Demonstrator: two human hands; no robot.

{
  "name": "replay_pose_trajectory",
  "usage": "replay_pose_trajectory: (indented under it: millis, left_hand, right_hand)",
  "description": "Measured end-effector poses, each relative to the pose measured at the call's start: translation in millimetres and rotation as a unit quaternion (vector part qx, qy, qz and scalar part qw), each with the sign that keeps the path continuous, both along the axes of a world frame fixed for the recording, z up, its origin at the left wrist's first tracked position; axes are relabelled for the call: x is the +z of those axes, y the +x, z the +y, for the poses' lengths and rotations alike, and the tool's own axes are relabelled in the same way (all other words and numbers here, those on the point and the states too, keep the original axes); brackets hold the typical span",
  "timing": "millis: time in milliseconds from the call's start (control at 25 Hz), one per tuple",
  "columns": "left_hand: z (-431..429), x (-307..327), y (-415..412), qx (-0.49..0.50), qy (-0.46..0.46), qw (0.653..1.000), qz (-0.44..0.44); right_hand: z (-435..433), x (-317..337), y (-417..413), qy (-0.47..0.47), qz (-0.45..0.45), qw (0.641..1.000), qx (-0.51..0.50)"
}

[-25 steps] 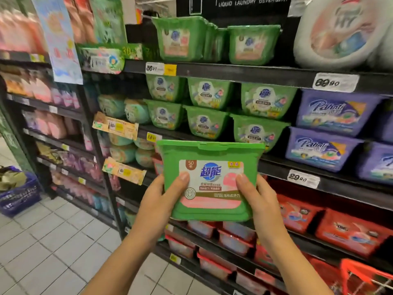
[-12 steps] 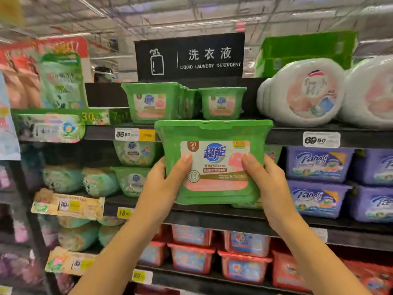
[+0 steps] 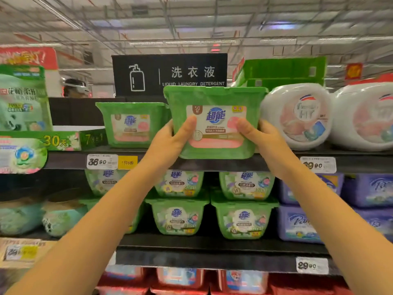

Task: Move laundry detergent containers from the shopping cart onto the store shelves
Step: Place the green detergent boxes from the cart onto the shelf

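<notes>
Head-height view of a shop's laundry aisle. Both hands held one green detergent tub (image 3: 217,96) up at the top shelf (image 3: 66,161). The left hand (image 3: 168,143) clasped the tub's left side and the right hand (image 3: 263,137) its right side. Each thumb was pressed flat across the front label, and the other fingers were wrapped out of sight behind. The tub was upright with its label facing the viewer. Its base overlapped the shelf's front lip, so it seemed to be in front of the shelf and not yet set down (whether its back edge touched the board could not be told).

As a judgement, this tub was at the last part of its trip, with only the push inward and the letting go left. The shopping cart was out of view, so the number of tubs left to move could not be said.

Just left of the grip stood a matching green tub (image 3: 131,124), its rim close to or touching the held one. Just right of the grip sat a round white jug (image 3: 297,116), near the right knuckles. The slot between them looked barely wider than the tub, so the fingers on both sides would likely be squeezed. Above the grip a black aisle sign (image 3: 170,73) stood behind, with open air overhead. Below the grip, the next shelf was packed with smaller green tubs (image 3: 178,218).
</notes>
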State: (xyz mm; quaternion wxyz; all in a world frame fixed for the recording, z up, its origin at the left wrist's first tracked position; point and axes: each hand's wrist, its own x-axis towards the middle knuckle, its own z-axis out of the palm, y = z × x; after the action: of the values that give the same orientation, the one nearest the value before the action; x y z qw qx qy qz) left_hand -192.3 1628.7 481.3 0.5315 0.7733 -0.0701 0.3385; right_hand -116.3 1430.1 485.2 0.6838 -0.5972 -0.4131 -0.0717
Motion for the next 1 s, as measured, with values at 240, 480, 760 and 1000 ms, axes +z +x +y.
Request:
replay_pose_trajectory:
  millis: [240, 480, 760, 1000]
  left_hand:
    - [16.1, 1.2, 55.9, 0.002, 0.014, 1.000, 0.022]
    - [28.2, 2.4, 89.7, -0.010, 0.041, 0.998, 0.054]
    - [40.2, 18.1, 133.5, 0.083, 0.057, 0.989, 0.111]
    - [42.7, 17.6, 167.6, 0.170, 0.020, 0.978, 0.115]
  right_hand:
    - [7.1, 3.3, 49.6, -0.025, 0.045, 0.999, -0.008]
    - [12.3, 7.6, 85.1, -0.091, 0.053, 0.994, -0.019]
    - [28.8, 13.3, 120.0, -0.134, 0.017, 0.971, -0.195]
    - [48.0, 14.8, 147.0, -0.221, -0.025, 0.931, -0.291]
